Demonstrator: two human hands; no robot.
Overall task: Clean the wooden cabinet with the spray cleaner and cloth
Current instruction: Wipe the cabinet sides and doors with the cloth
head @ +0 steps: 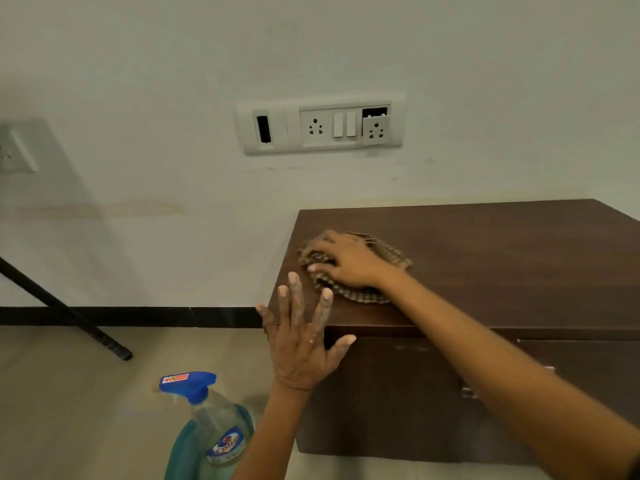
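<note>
A dark brown wooden cabinet [502, 258] stands against the white wall. On its top, near the left edge, lies a checked brown cloth [360, 294]. My right hand [346, 259] presses flat on the cloth with its fingers spread toward the left edge. My left hand [301, 341] is held up with straight, spread fingers at the cabinet's front left corner and holds nothing. A spray cleaner bottle [207, 431] with blue liquid and a blue trigger head stands on the floor to the left of the cabinet.
A white switch and socket panel [320, 126] sits on the wall above the cabinet. A black slanted leg [65, 313] reaches the tiled floor at the left. A drawer handle [467, 391] shows on the cabinet front.
</note>
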